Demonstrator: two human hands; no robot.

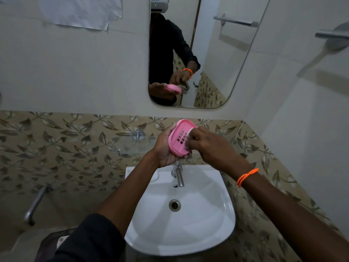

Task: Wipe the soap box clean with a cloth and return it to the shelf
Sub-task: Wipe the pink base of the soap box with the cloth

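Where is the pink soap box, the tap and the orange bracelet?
soap box [179, 138]: head view, on its slotted inside.
tap [179, 177]: head view, on its metal spout.
orange bracelet [247, 176]: head view, on the beads across the right wrist.

No legible text, labels, brands or numbers anywhere. Paper [81, 11] taped on the wall: blank, or too blurred to read.

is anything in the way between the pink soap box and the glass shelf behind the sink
Nothing visible blocks it. The pink plastic soap box, held in the left hand, sits just in front of the clear glass wall shelf, whose visible part looks bare.
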